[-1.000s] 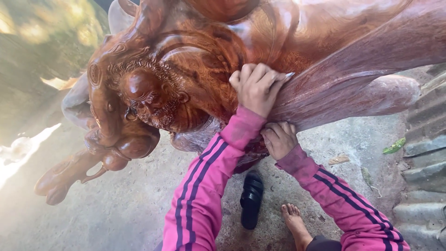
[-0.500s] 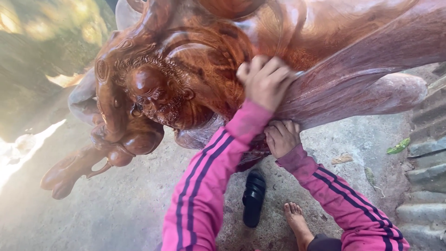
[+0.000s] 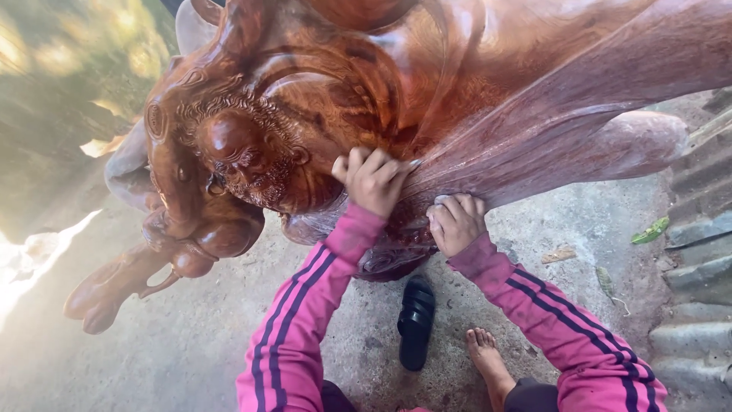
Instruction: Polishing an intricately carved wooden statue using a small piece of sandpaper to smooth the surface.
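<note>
A large, glossy red-brown wooden carving (image 3: 473, 84) with a bearded face (image 3: 244, 156) fills the upper view and stands on the concrete ground. My left hand (image 3: 374, 179) is fisted and pressed against the carving just right of the face. A thin grey edge, like a small folded sheet (image 3: 412, 162), sticks out of the fist. My right hand (image 3: 456, 221) rests lower on the purplish folds of the wood with its fingers curled against the surface. Whether it holds anything is unclear. Both arms wear pink sleeves with dark stripes.
A black sandal (image 3: 416, 320) lies on the concrete ground (image 3: 152, 358) below the carving, next to my bare foot (image 3: 488, 362). Corrugated grey sheets (image 3: 698, 267) sit at the right edge, with a green leaf (image 3: 650, 230) nearby. A carved limb (image 3: 114, 286) juts out low left.
My left hand has slid left and down along the wood, closer to the carved face. My right hand has stayed almost in place.
</note>
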